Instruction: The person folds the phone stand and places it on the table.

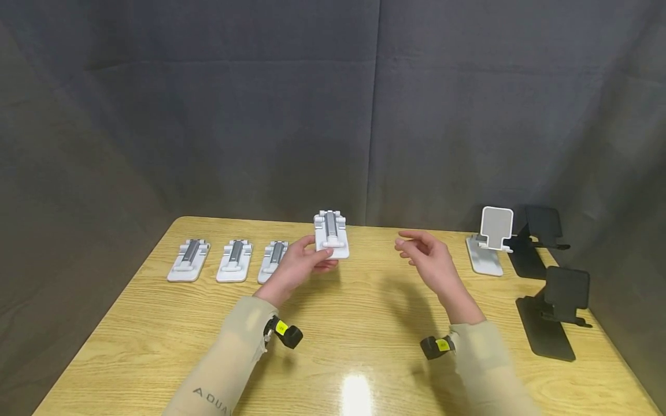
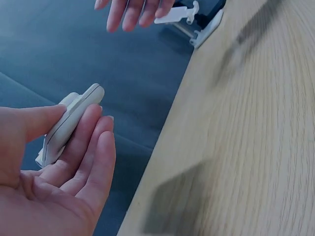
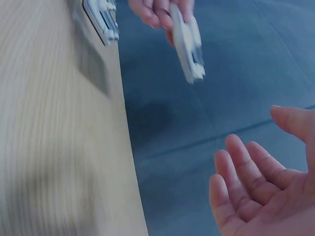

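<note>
Above the table's middle, my left hand [image 1: 299,266] pinches a folded white phone stand [image 1: 332,234] by its lower end, thumb on the front and fingers behind. In the left wrist view the same folded stand [image 2: 71,123] shows edge-on between thumb and fingers. My right hand [image 1: 428,258] hovers to the right, apart from the stand, with nothing in it. Its fingers [image 3: 248,184] look relaxed and slightly bent in the right wrist view. Nearest behind the left hand, a folded white stand [image 1: 273,260] lies on the table, partly covered by that hand.
Two more folded white stands [image 1: 189,261] [image 1: 235,261] lie at the left. At the right stand an unfolded white stand [image 1: 491,240] and two unfolded black stands [image 1: 541,231] [image 1: 559,309]. A dark cloth [image 1: 260,115] hangs behind the wooden table [image 1: 322,346].
</note>
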`<state>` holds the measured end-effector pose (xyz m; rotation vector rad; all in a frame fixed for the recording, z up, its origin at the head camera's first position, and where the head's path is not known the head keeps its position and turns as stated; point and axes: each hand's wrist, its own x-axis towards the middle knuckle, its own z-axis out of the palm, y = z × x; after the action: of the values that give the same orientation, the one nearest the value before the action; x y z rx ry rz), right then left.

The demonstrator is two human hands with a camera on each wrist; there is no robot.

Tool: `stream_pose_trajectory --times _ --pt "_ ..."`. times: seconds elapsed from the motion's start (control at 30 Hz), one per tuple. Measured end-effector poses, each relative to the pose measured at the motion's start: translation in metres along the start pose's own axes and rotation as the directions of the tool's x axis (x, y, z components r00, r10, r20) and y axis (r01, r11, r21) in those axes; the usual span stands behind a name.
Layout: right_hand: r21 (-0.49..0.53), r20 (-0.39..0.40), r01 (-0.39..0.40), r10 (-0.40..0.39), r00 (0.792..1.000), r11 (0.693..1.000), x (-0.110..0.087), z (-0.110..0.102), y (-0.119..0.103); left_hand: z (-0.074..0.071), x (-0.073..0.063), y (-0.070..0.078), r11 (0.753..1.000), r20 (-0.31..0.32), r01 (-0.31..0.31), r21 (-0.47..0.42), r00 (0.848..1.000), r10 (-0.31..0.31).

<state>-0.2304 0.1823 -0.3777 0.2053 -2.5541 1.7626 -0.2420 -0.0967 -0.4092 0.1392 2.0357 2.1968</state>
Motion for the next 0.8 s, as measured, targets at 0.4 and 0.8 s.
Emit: stream_pose_trajectory --times 0.4,0.8 --pt "-0.032 -0.132 -0.030 0.025 0.991 0.999 0.005 -0.041 0.005 -0.010 0.004 -0.015 0.996 -0.016 0.090 0.020 0.996 -0.089" --pt "-0.089 -0.299 -0.117 0.086 0.950 0.989 0.018 -0.082 -0.008 -0.014 0.005 -0.026 0.988 -0.021 0.152 0.022 0.988 -0.152"
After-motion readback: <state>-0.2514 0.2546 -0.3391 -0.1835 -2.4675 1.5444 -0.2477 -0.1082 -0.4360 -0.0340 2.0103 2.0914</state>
